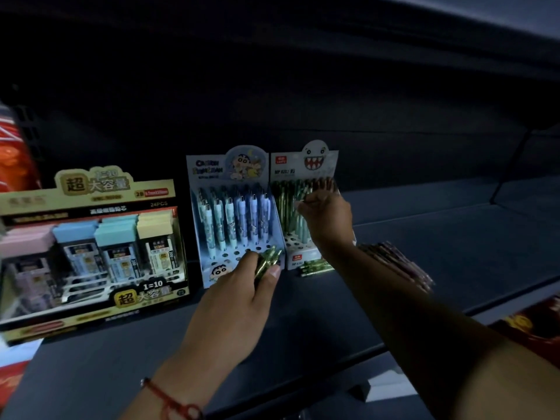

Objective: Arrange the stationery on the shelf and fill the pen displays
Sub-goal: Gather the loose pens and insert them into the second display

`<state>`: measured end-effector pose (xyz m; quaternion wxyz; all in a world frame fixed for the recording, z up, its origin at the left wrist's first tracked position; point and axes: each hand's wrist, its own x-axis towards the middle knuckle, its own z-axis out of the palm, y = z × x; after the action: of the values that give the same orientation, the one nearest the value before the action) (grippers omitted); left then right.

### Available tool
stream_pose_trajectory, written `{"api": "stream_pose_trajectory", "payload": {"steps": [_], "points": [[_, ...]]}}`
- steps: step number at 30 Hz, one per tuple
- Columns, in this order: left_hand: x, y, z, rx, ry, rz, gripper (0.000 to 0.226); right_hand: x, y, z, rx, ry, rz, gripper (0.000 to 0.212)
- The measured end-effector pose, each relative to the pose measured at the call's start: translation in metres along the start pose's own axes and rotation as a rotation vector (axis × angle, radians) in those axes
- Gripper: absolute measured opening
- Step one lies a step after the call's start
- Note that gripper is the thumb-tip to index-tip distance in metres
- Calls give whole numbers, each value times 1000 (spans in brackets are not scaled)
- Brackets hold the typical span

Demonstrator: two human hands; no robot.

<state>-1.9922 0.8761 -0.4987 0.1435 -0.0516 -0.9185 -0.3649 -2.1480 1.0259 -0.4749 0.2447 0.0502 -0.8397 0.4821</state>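
Note:
Two pen displays stand side by side on the dark shelf (454,237). The blue cartoon display (233,213) holds several blue and white pens. The monster-face display (303,189) to its right holds several green pens. My left hand (242,286) grips a bundle of green pens (268,260) in front of the blue display. My right hand (325,216) reaches into the monster-face display and pinches a pen among the upright ones. A few loose green pens (315,266) lie at that display's foot.
A large box of pencil-lead cases (91,237) stands to the left. A stack of dark pens (400,265) lies on the shelf right of my right forearm. Red packaging (530,325) shows below the shelf edge at right, and a red item (12,159) sits far left.

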Motion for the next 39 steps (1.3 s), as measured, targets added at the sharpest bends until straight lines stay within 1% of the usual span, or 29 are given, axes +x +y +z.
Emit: {"api": "stream_pose_trajectory", "payload": {"steps": [4, 9, 11, 14, 15, 18, 21, 25, 29, 31, 33, 34, 36, 37, 38, 39], "points": [[0, -1, -2, -5, 9, -6, 31, 2, 1, -1, -70, 45, -10, 39], [-1, 0, -2, 0, 3, -7, 31, -3, 7, 7, -208, -6, 18, 43], [-1, 0, -1, -2, 2, -8, 31, -2, 7, 11, -249, -2, 36, 40], [-3, 1, 0, 1, -10, -12, 32, 3, 0, 16, -330, -14, 50, 26], [-3, 1, 0, -2, -16, -15, 32, 5, -2, 19, -338, -24, 60, 25], [-7, 3, 0, 0, -27, -21, 31, 9, -4, 27, -462, -35, 65, 25], [-9, 2, -1, 15, -24, -23, 30, 11, -8, 30, -533, -29, 79, 25], [-10, 1, -3, 11, -30, -41, 27, 7, -12, 31, -674, -81, 58, 22], [-9, -2, -4, 3, -8, -24, 30, 5, -18, 29, -726, -113, 53, 21], [-8, -3, -4, -8, -1, -15, 31, 5, -19, 27, -693, -145, 72, 20], [-7, -4, -5, -33, 12, -11, 32, 2, -16, 25, -567, -198, 103, 16], [-6, -4, -5, -53, 18, -14, 32, -2, -15, 22, -428, -231, 138, 12], [-3, -4, -5, -104, 25, -31, 32, -16, -13, 13, -74, -291, 219, 4], [-2, -4, -5, -132, 30, -41, 31, -27, -14, 5, 55, -333, 249, 2], [-2, -3, -4, -159, 39, -45, 31, -39, -15, -5, 154, -395, 279, 4], [-1, -3, -3, -185, 52, -46, 31, -51, -16, -14, 257, -475, 323, 12]]}}
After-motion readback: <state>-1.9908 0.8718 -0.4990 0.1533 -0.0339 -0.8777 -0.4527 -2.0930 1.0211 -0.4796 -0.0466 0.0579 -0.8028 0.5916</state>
